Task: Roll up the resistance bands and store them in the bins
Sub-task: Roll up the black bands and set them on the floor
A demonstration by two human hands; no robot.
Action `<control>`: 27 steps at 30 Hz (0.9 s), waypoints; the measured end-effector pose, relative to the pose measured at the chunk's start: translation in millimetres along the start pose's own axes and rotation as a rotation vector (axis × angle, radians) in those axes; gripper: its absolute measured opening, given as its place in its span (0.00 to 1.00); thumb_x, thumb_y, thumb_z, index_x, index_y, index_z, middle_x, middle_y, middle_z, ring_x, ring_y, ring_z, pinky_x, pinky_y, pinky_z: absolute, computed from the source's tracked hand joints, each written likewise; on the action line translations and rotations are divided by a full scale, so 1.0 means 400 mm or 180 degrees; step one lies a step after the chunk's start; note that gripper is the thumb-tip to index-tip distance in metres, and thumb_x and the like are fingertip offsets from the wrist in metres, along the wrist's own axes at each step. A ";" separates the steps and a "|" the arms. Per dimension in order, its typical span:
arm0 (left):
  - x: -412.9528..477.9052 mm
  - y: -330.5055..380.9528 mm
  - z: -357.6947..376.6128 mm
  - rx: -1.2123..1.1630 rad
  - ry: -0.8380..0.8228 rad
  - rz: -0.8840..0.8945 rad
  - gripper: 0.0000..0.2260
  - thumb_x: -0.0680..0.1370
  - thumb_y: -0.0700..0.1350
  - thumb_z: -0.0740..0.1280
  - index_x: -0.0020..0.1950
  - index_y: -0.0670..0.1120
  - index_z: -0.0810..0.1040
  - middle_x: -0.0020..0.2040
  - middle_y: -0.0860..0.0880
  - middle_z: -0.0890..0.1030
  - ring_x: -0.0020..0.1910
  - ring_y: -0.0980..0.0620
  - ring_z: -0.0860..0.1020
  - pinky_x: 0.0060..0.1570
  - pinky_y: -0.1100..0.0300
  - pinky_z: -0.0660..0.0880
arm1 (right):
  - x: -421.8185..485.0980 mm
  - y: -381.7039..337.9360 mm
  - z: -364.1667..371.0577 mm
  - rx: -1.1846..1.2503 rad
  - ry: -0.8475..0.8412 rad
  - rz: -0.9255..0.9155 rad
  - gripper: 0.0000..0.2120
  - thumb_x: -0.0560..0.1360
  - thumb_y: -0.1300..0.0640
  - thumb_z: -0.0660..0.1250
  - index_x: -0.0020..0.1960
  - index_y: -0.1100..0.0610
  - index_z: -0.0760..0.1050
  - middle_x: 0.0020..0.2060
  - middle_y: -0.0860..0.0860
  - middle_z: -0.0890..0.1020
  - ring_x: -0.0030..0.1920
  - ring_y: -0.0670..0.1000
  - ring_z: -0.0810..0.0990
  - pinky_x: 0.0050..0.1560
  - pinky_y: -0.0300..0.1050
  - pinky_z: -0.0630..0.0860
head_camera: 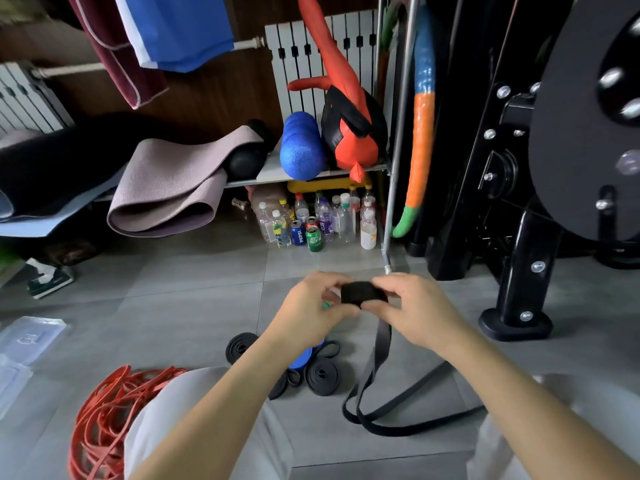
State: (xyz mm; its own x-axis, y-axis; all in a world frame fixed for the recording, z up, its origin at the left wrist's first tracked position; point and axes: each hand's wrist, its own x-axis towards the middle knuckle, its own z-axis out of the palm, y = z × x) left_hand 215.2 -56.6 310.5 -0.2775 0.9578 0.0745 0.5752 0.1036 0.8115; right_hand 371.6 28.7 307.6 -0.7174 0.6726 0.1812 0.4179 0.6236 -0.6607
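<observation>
Far left, a clear bin (33,336) lies on the floor (194,306) near tangled red bands (104,410). Further right we see rolled black bands (322,375) below our left hand (311,310), which together with our right hand (415,310) pinches a half-rolled black band (362,294), its tail hanging down.

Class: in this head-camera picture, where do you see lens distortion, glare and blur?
Head view: the wide lens bows the rack pole; glare flares on smeared bolts at the right edge; the left hand, right hand and black band roll look sharp at centre.
</observation>
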 end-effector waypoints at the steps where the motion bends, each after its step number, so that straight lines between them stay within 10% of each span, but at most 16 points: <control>1: -0.004 -0.002 0.006 0.0609 -0.0042 0.0223 0.16 0.71 0.44 0.74 0.56 0.56 0.77 0.48 0.58 0.75 0.39 0.61 0.74 0.43 0.75 0.67 | -0.004 0.003 0.003 -0.0472 -0.0159 -0.0046 0.10 0.75 0.51 0.67 0.53 0.54 0.79 0.42 0.49 0.79 0.44 0.52 0.78 0.43 0.48 0.74; 9: -0.008 -0.014 0.015 0.1208 -0.0307 0.0389 0.09 0.72 0.45 0.71 0.52 0.51 0.81 0.46 0.51 0.79 0.44 0.54 0.76 0.47 0.60 0.72 | -0.015 -0.012 0.018 -0.0518 -0.0308 0.0070 0.07 0.73 0.52 0.68 0.49 0.53 0.77 0.39 0.48 0.74 0.43 0.51 0.75 0.39 0.46 0.70; 14: -0.005 -0.002 0.000 -0.0140 0.0036 0.0103 0.15 0.71 0.39 0.72 0.43 0.62 0.79 0.40 0.60 0.82 0.42 0.62 0.80 0.47 0.67 0.76 | -0.011 -0.009 -0.008 0.0357 0.0011 0.0247 0.12 0.69 0.55 0.73 0.52 0.49 0.80 0.44 0.42 0.82 0.47 0.42 0.79 0.50 0.37 0.74; 20: -0.007 0.016 -0.010 -0.2375 -0.0014 -0.0298 0.12 0.74 0.33 0.67 0.50 0.49 0.81 0.44 0.51 0.85 0.45 0.55 0.82 0.45 0.66 0.77 | -0.008 -0.014 -0.010 0.1629 0.0256 0.0366 0.13 0.69 0.60 0.74 0.47 0.43 0.79 0.43 0.44 0.85 0.46 0.42 0.83 0.55 0.43 0.77; 27: -0.001 0.014 0.011 -0.3232 -0.0152 -0.0556 0.10 0.71 0.37 0.67 0.51 0.45 0.81 0.46 0.47 0.85 0.46 0.53 0.83 0.42 0.66 0.78 | 0.000 -0.006 -0.008 0.1800 0.0328 0.0195 0.11 0.71 0.60 0.72 0.46 0.45 0.78 0.42 0.44 0.84 0.46 0.45 0.82 0.51 0.35 0.76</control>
State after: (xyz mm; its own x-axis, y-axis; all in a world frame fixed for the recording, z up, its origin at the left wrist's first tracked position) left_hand 222.1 -55.3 312.6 -0.2513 0.9631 -0.0965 -0.3974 -0.0117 0.9176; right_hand 372.2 28.6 311.3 -0.6315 0.7538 0.1816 0.0738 0.2916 -0.9537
